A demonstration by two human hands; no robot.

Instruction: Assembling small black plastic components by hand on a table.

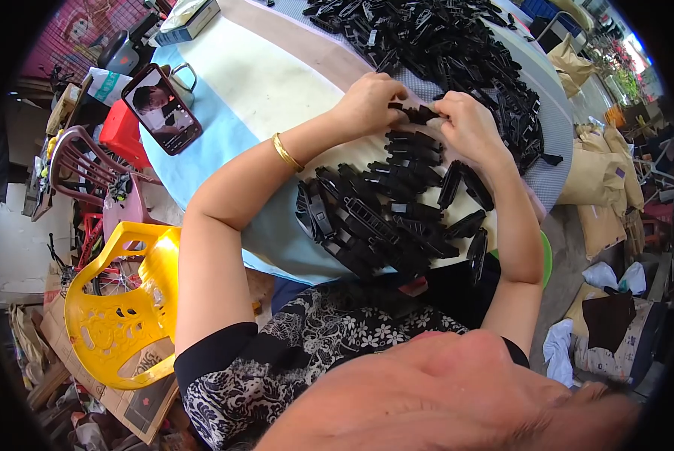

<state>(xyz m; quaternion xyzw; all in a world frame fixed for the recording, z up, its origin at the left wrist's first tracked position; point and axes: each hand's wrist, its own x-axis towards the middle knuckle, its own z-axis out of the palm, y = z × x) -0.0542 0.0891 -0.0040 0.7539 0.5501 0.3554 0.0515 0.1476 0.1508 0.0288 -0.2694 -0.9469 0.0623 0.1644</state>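
Note:
Between my two hands, just above the table, is a small black plastic piece, slim and ridged. My left hand, with a gold bangle on its wrist, pinches one end of it. The other end is pinched by the fingers of my right hand. Fingertips cover much of the piece, so its exact kind is not plain. Directly below my hands, similar black pieces lie side by side in a row. It runs into a nearer cluster of black pieces by the table's front edge.
A large heap of loose black pieces covers the far right of the cloth-covered table. At the far left, a phone leans against a mug. A yellow plastic chair stands left; brown sacks stand right.

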